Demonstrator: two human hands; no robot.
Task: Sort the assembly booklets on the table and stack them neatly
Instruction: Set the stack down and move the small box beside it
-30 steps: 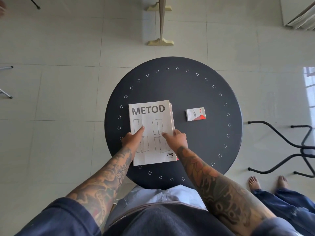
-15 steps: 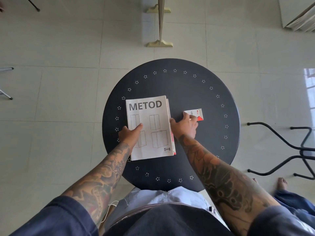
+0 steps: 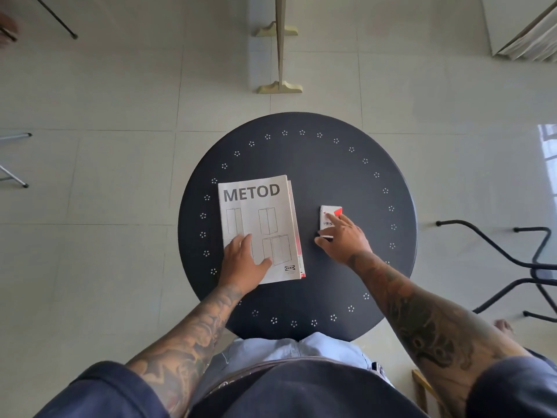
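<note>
A stack of white booklets [image 3: 259, 212], the top one printed METOD, lies on the left half of the round dark table [image 3: 331, 164]; edges of lower booklets with red marks peek out along its right side. My left hand [image 3: 244, 263] rests flat on the stack's near left corner, fingers spread. A small white and red booklet [image 3: 328, 214] lies to the right of the stack, turned lengthwise away from me. My right hand [image 3: 343, 239] lies over its near end, thumb at the near edge and fingers on its cover.
A black metal chair frame [image 3: 512, 260] stands right of the table. A pale wooden stand [image 3: 280, 55] rises beyond the far edge. Thin metal legs [image 3: 15, 170] show at the far left. A bare foot [image 3: 503, 325] is on the tiled floor at the right.
My right hand left the stack, reached right to the small booklet and turned it from crosswise to lengthwise. My left hand slid flat onto the stack's near corner.
</note>
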